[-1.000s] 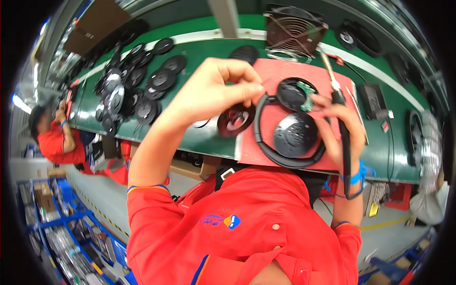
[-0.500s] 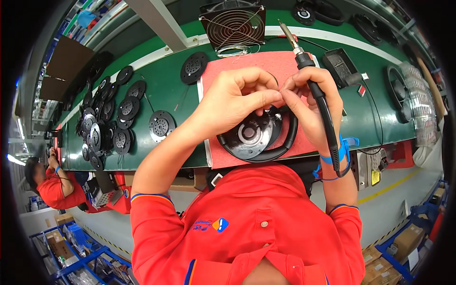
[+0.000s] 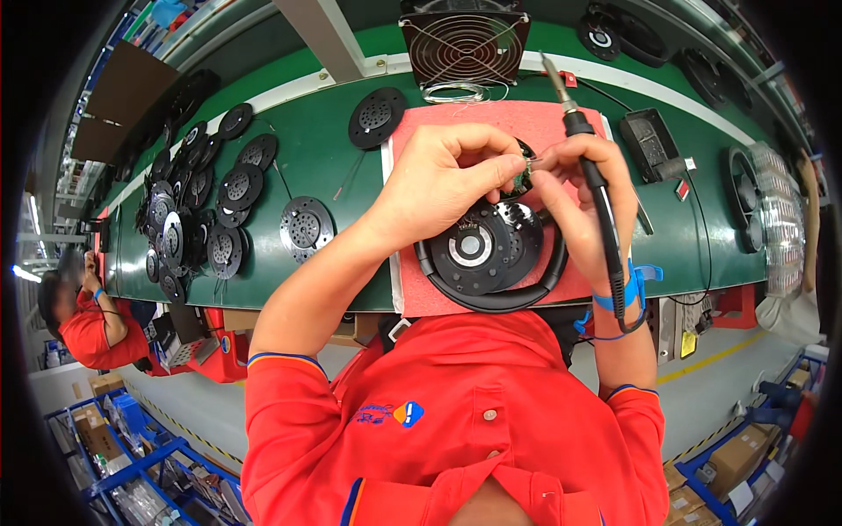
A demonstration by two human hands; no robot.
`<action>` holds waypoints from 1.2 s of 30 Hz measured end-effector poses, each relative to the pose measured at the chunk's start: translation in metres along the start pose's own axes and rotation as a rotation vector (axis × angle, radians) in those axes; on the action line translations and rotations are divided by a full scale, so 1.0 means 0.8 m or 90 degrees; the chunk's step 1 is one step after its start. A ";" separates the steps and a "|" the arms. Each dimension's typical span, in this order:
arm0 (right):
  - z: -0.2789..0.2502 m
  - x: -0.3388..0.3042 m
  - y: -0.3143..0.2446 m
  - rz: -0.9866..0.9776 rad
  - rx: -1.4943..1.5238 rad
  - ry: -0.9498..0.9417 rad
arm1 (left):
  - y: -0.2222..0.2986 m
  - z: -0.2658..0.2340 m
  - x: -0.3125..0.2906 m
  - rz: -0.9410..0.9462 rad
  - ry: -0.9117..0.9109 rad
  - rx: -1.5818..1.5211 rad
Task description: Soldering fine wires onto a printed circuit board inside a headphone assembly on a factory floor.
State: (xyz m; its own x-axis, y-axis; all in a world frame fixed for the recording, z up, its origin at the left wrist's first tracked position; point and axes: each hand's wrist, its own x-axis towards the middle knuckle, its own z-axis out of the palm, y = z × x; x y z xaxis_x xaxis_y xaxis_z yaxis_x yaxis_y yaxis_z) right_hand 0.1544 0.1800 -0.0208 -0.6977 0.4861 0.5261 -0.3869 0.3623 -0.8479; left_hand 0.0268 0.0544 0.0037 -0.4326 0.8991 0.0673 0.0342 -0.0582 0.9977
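Mid-frame, my left hand [image 3: 449, 175] pinches the green board [image 3: 527, 179], best done steadily, while my right hand [image 3: 579, 188] grips the soldering iron [image 3: 603, 210], best aimed clear.

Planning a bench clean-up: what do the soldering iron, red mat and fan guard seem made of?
Soldering iron: silvery metal tip, catching light; dull black handle, probably plastic or rubber.
Red mat: matte, speckled surface, perhaps foam.
Fan guard: thin rings with a sheen, likely metal wire.
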 end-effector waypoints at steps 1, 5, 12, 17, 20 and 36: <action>0.001 0.002 0.000 0.003 0.030 0.015 | -0.001 0.000 0.000 -0.002 -0.007 0.009; 0.005 0.006 -0.002 0.019 0.028 0.004 | -0.001 -0.001 -0.002 0.000 -0.006 0.033; -0.002 0.011 -0.007 0.005 -0.020 -0.041 | 0.003 0.001 -0.001 0.046 0.017 0.054; 0.005 0.001 -0.005 0.051 -0.039 -0.063 | 0.002 0.002 -0.001 0.037 0.049 0.012; 0.012 -0.003 -0.003 0.025 -0.077 -0.062 | 0.000 0.001 -0.001 0.023 0.058 -0.010; 0.009 0.004 -0.003 0.041 0.035 0.005 | 0.000 0.002 -0.003 -0.022 0.037 -0.025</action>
State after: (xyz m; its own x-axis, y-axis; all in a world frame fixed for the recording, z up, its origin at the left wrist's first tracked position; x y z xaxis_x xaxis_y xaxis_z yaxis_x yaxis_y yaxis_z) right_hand 0.1489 0.1752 -0.0178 -0.7173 0.5138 0.4706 -0.3742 0.2857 -0.8822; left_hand 0.0295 0.0531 0.0035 -0.4849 0.8740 0.0320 -0.0159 -0.0453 0.9988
